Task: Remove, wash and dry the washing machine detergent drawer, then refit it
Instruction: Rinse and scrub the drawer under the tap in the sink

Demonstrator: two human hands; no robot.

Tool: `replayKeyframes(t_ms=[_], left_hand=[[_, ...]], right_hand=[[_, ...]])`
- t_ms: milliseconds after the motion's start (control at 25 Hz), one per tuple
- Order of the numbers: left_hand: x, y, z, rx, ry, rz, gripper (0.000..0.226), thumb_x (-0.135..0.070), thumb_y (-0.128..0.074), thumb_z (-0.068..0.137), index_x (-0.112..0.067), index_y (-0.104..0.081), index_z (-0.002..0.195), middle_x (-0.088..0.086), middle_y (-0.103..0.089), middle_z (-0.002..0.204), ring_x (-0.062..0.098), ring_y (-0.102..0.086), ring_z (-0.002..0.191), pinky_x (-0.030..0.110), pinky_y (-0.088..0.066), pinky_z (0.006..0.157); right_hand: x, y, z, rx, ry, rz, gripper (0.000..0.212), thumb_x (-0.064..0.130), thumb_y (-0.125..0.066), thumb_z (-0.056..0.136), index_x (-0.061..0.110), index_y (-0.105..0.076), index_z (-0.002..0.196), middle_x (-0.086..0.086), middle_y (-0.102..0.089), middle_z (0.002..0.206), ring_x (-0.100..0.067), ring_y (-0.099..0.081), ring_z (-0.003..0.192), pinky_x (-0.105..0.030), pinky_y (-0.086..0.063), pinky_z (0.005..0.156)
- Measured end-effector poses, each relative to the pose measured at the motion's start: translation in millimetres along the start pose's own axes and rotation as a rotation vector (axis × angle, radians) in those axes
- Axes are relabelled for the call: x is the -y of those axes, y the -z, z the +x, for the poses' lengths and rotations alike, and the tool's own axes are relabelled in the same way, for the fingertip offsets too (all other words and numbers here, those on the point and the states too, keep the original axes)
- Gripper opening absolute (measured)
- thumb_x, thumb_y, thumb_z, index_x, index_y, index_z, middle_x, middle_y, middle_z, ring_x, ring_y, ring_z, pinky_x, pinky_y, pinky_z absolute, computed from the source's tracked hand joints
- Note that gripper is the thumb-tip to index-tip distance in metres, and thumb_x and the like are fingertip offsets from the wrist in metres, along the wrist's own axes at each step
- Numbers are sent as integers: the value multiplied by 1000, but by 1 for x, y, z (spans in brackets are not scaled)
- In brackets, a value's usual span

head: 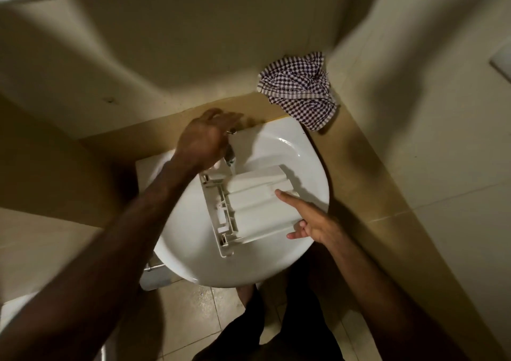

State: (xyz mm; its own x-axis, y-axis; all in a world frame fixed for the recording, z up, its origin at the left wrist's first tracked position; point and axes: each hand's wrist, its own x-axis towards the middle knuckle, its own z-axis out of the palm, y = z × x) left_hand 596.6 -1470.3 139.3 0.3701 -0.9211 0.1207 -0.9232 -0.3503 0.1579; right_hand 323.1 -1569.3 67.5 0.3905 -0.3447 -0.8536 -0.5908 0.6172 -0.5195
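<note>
The white detergent drawer [249,200] lies upside down across the white sink basin [312,164], its ribbed underside facing up. My left hand [204,136] covers the tap [230,157] at the back of the basin, fingers curled over its handle. A thin stream of water falls from the spout onto the drawer's far end. My right hand [312,222] holds the drawer's near right edge, the index finger stretched flat along the top and the thumb below the edge.
A purple-and-white checked cloth [298,89] lies crumpled on the tan ledge behind the basin at the right. Beige walls close in at the back and right. Wet floor tiles [193,305] and my legs show below the basin.
</note>
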Motion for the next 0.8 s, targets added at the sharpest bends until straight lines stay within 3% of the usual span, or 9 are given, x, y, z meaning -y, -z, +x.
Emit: replayKeyframes(t_ms=[40,120,200,360,440,560,600,680,800], left_hand=[[4,-2,16,190,-105,77,62,-16,-73,87,-23,-56,145,3,-58,149,33,-48,139,47,-47,106],[10,0,35,342,-239,153,59,-14,-74,86,-21,-60,143,0,-51,155,28,-42,145,46,-40,114],[20,5,35,338,-329,160,57,1,-67,83,-21,-67,137,0,-52,155,26,-49,140,40,-43,110],[41,5,19,228,-451,86,91,19,-54,68,-27,-55,147,-3,-41,162,24,-48,140,38,-47,101],[41,11,11,172,-372,-58,98,25,-50,69,-36,-54,147,-5,-51,155,27,-52,137,38,-50,101],[60,25,-15,46,-55,-334,110,24,-50,83,-81,-49,115,-36,-58,131,20,-65,113,32,-51,93],[70,24,-29,39,26,-414,109,21,-52,88,-85,-47,109,-28,-64,128,24,-68,103,36,-53,87],[82,12,-63,125,99,-575,100,16,-62,90,-78,-50,122,-8,-69,132,29,-70,106,48,-59,86],[82,-4,-98,317,200,-747,109,13,-78,79,-74,-44,133,-28,-65,132,19,-67,111,46,-61,87]], right_hand=[[1,5,-2,-1,-19,11,66,65,-87,71,27,-66,120,-2,-66,130,-8,-24,50,-39,-65,72],[5,14,-4,21,-46,30,76,68,-90,65,32,-64,126,-5,-61,140,-8,-23,49,-34,-61,64],[12,22,-8,75,-65,22,73,68,-90,65,41,-64,127,-4,-54,144,-7,-22,48,-31,-57,57],[22,31,-19,167,-105,-81,56,67,-83,71,52,-64,122,0,-47,147,-5,-25,44,-23,-45,51],[20,36,-16,178,-134,-121,72,70,-86,62,51,-64,127,-1,-49,147,-4,-28,44,-22,-42,49],[17,40,-11,219,-171,-119,81,73,-91,53,52,-67,127,2,-60,128,-5,-29,42,-23,-37,46],[18,40,-9,249,-179,-116,79,73,-91,53,51,-69,125,5,-61,115,-5,-28,41,-23,-34,44],[22,36,-5,353,-224,-97,70,73,-92,52,40,-75,111,9,-56,96,-4,-27,38,-21,-29,39],[27,25,7,507,-305,-100,60,74,-88,61,27,-67,93,8,-56,79,-2,-26,33,-18,-24,31]])
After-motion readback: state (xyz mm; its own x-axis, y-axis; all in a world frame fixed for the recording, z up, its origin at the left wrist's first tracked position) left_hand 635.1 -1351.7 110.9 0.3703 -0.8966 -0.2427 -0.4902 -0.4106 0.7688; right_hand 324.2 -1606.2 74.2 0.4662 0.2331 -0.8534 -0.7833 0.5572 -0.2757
